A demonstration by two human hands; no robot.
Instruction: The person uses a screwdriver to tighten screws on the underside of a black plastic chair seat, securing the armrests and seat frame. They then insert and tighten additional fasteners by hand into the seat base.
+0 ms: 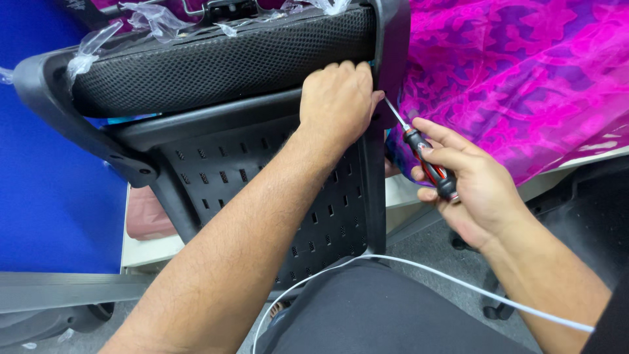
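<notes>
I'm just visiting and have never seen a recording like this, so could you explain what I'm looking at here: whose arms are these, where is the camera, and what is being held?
There is no machine here. The single picture comes from a camera worn on a person's head, looking down at their own two bare hands.

The left hand grips the edge of a black chair part, a plastic shell with rows of small slots and a mesh cushion along its top. Scraps of clear plastic wrap cling to the cushion.

The right hand holds a screwdriver with a red and black handle; its metal tip points at the chair's edge, just beside the left hand.

Behind lies a bright pink and purple patterned cloth, and to the left a blue panel. A thin white cable runs across the person's dark lap.
</notes>
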